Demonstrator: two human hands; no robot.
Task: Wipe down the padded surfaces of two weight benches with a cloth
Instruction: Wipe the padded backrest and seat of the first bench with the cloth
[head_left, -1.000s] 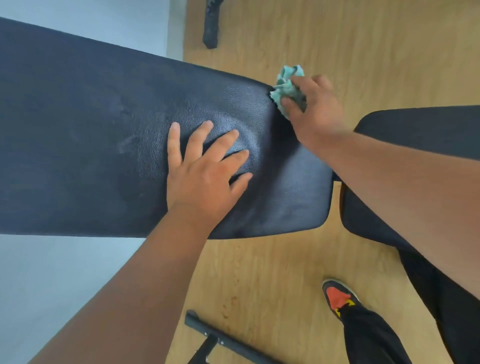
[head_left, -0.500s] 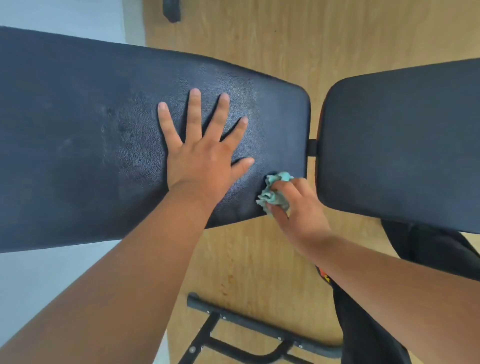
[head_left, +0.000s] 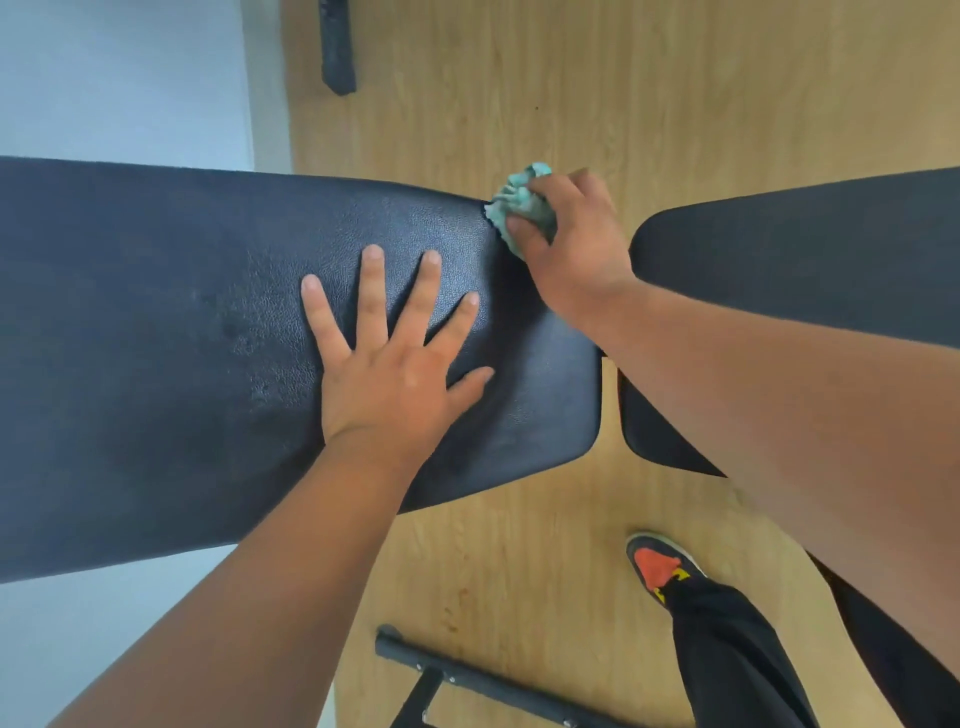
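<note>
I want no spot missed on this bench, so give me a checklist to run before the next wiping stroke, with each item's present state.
1. Crumpled teal cloth gripped in the right hand: ok.
2. Cloth touching the long black padded bench surface: ok, at its far corner.
3. Left hand flat on the pad, fingers spread: ok.
4. Left hand out of the wiping path: not ok, it covers the pad's middle.
5. Second black pad on the right wiped: cannot tell.
6. Orange and black shoe standing away from the black metal floor bar: ok.
</note>
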